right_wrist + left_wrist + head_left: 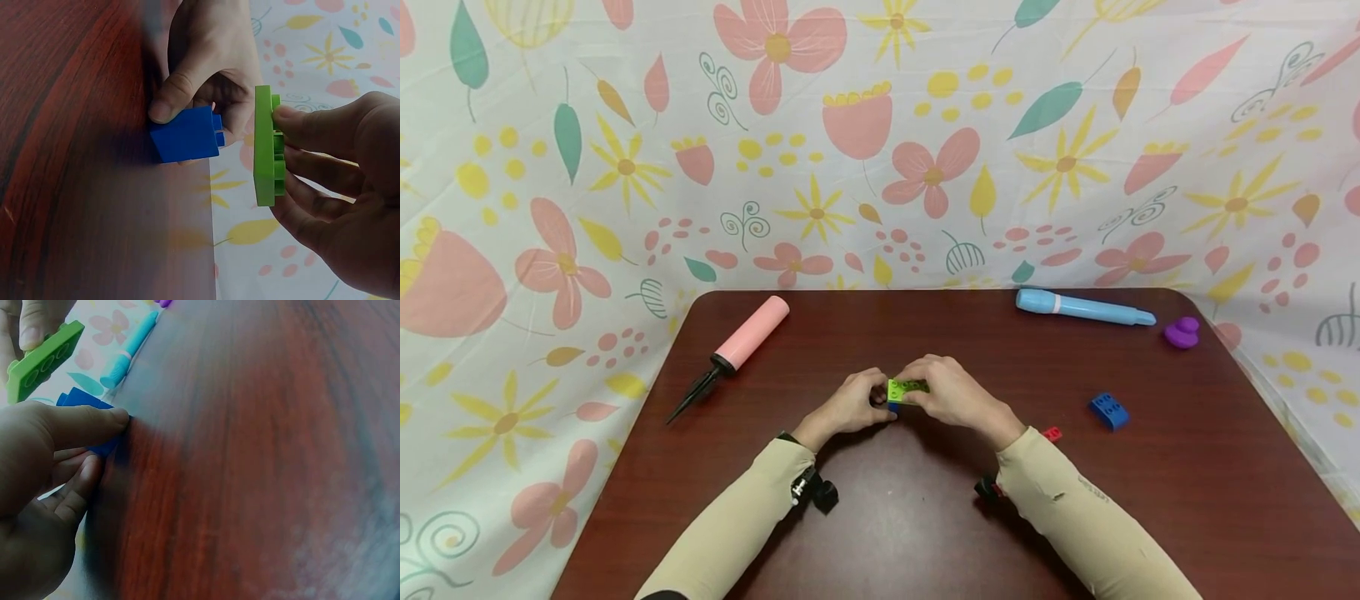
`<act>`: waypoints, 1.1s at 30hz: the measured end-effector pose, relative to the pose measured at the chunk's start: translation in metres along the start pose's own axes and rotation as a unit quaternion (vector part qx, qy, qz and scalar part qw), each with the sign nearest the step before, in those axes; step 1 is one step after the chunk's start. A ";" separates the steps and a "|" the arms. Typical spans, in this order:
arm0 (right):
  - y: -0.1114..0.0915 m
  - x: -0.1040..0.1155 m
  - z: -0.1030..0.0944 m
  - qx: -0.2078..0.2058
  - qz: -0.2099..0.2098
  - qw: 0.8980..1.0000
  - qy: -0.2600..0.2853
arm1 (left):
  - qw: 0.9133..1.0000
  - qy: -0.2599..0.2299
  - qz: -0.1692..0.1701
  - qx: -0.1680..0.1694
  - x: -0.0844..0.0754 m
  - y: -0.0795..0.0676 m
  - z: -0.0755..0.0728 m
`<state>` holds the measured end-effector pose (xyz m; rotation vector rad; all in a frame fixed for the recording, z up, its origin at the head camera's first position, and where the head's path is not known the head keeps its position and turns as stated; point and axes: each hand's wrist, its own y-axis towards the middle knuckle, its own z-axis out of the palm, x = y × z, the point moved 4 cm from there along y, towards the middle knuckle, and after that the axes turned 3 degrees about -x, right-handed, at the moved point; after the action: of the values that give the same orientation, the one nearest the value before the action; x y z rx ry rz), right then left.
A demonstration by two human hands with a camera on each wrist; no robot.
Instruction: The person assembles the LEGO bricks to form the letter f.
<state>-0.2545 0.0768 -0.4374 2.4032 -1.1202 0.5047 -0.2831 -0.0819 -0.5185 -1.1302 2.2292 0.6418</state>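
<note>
A blue toy brick (187, 134) stands on the table with its studs up, and my left hand (852, 402) pinches it between thumb and fingers. My right hand (951, 393) holds a flat lime-green toy brick (265, 147) by its edges, studs up. In the right wrist view the green brick hangs just above the blue brick's studs, with a gap between the two. The left wrist view shows the green brick's hollow underside, and there the left thumb covers part of the blue brick (87, 400).
A second blue brick (1109, 411) lies to the right; a red brick (1052, 434) is partly hidden by my right sleeve. Toward the back are a light-blue tube-shaped thing (1086, 308) and a purple knobbed thing (1182, 332). A pink hand pump (752, 333) lies at left.
</note>
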 end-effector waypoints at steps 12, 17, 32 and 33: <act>0.003 -0.003 0.006 0.005 0.004 1.000 -0.013 | 1.000 0.003 0.002 0.005 0.000 0.000 0.000; 0.004 -0.003 0.008 0.007 0.005 1.000 -0.008 | 1.000 0.015 0.005 -0.002 0.001 0.000 0.000; 0.007 0.000 0.015 0.011 -0.005 0.999 -0.041 | 1.000 0.022 0.009 0.004 0.001 0.000 -0.002; 0.007 0.000 0.015 0.012 -0.005 0.999 -0.044 | 1.000 0.023 0.009 0.004 0.002 0.000 -0.002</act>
<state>-0.2582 0.0649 -0.4484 2.4722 -1.1446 0.4146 -0.2842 -0.0844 -0.5179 -1.1322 2.2804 0.6190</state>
